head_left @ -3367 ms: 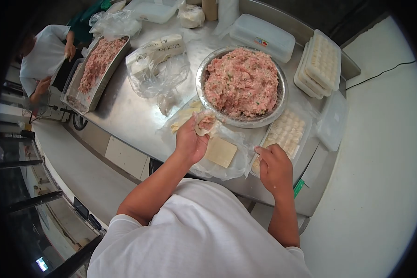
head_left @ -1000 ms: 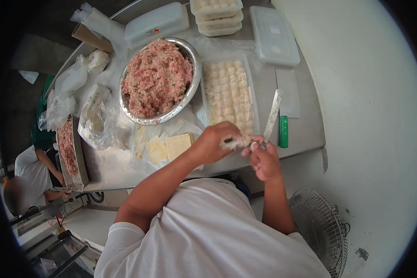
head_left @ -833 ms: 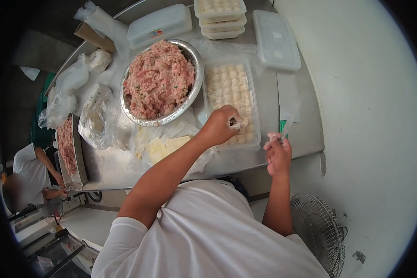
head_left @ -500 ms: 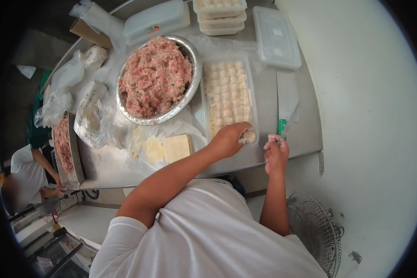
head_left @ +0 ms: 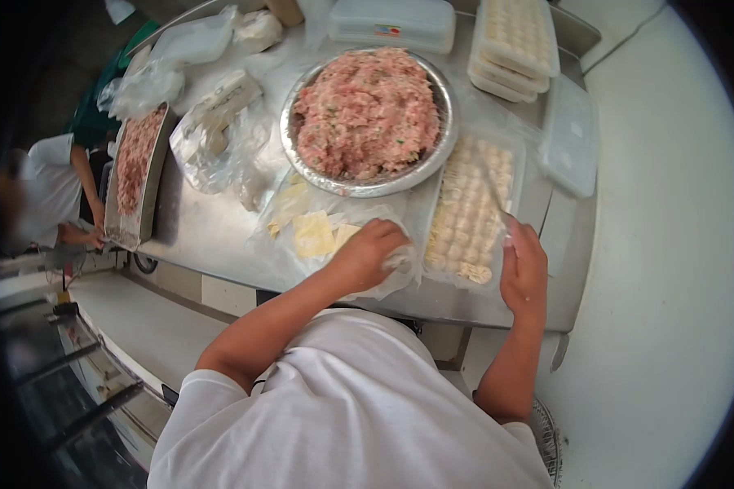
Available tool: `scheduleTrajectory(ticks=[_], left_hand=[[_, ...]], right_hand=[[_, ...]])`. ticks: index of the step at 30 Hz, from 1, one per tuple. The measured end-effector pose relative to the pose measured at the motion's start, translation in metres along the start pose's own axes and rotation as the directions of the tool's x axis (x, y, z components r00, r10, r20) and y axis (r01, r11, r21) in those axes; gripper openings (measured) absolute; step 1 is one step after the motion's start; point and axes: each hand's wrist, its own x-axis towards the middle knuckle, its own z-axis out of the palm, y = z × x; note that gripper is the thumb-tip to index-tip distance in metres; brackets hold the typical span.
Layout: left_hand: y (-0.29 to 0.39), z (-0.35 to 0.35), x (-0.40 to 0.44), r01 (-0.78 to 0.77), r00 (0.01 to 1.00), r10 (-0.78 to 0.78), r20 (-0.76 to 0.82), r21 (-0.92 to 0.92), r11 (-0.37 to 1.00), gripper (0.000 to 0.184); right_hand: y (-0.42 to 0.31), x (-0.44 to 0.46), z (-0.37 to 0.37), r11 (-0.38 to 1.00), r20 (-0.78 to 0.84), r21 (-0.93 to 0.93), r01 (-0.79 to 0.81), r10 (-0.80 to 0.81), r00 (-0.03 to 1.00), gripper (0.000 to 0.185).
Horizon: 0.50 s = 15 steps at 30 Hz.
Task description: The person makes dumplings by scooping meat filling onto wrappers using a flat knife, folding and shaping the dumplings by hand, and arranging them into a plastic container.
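Observation:
My right hand (head_left: 527,265) is closed on the handle of a flat metal spatula (head_left: 491,181), whose blurred blade slants over the tray of dumplings (head_left: 475,204). Over the stack of pale dough wrappers (head_left: 344,238) is my left hand (head_left: 370,256), fingers bent; whether they grip a wrapper is hidden. Loose yellowish wrappers (head_left: 312,234) lie to its left on crumpled clear plastic (head_left: 281,259). Beyond both hands stands a round metal bowl (head_left: 367,189) heaped with pink minced filling (head_left: 371,110).
Stacked dumpling containers (head_left: 515,41) stand at the back right, near a clear lid (head_left: 571,138). A closed plastic box (head_left: 391,23) is behind the bowl. Left are a bagged package (head_left: 216,122), a metal pan of filling (head_left: 156,175) and another person (head_left: 55,191). A fan (head_left: 546,432) is below right.
My left hand has left the dumpling tray's near corner and moved left to the wrappers. My right hand has risen beside the tray with the spatula. The view has turned left.

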Motion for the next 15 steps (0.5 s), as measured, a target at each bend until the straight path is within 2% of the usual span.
scheduleTrajectory(ticks=[1,3,4,5,7,8,10,15], left_hand=[[-0.008,-0.004,-0.014,0.091,0.996,-0.091,-0.001,0.035,0.995,0.048],[-0.019,-0.003,-0.038,0.086,0.996,-0.086,-0.007,0.078,0.993,0.044],[-0.023,-0.003,-0.044,0.065,0.998,-0.065,0.002,0.123,0.99,0.04],[-0.028,-0.002,-0.046,0.07,0.998,-0.069,-0.012,0.122,0.99,0.04],[-0.032,-0.001,-0.047,0.093,0.995,-0.094,0.035,0.042,0.995,0.035],[-0.033,-0.003,-0.047,0.092,0.996,-0.093,0.018,0.039,0.995,0.035],[-0.03,-0.008,-0.052,-0.011,0.999,0.007,0.038,0.107,0.994,0.031],[-0.044,-0.005,-0.061,0.033,0.999,-0.032,0.025,-0.041,0.999,0.022]], right_hand=[[-0.01,0.015,0.002,1.0,0.012,0.0,0.014,-0.014,1.0,0.035],[-0.028,0.046,0.011,0.923,0.176,-0.268,0.276,-0.235,0.956,0.034],[-0.04,0.063,0.02,0.855,0.233,-0.404,0.324,-0.246,0.941,0.025],[-0.047,0.082,0.031,0.85,0.24,-0.405,0.337,-0.257,0.936,0.025],[-0.053,0.111,0.052,0.723,0.347,-0.475,0.501,-0.369,0.862,0.019],[-0.055,0.118,0.06,0.712,0.352,-0.48,0.513,-0.379,0.856,0.019],[-0.062,0.131,0.074,0.655,0.555,-0.449,0.607,-0.328,0.765,0.016],[-0.071,0.139,0.053,0.686,0.62,-0.384,0.619,-0.305,0.723,0.02]])
